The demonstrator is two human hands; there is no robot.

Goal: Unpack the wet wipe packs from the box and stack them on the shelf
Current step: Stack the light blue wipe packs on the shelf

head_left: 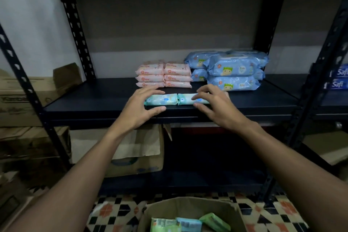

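Two teal wet wipe packs [177,99] lie end to end at the front edge of the dark shelf board [84,107]. My left hand [140,106] spans the left pack, with straight fingers over its far side and the thumb at its near edge. My right hand [214,105] brackets the right pack the same way, its fingers resting on top. Behind them stand two stacks of pink packs [163,75] and a pile of larger blue packs [235,69]. On the floor below, the open cardboard box [190,206] holds several green and teal packs [190,223].
Black perforated uprights [77,32] frame the shelf bay. A cardboard carton [131,158] sits on the lower shelf, and more cartons [22,96] stand at the left. Blue boxes [339,79] are on the neighbouring shelf at the right. The floor is patterned tile [263,213].
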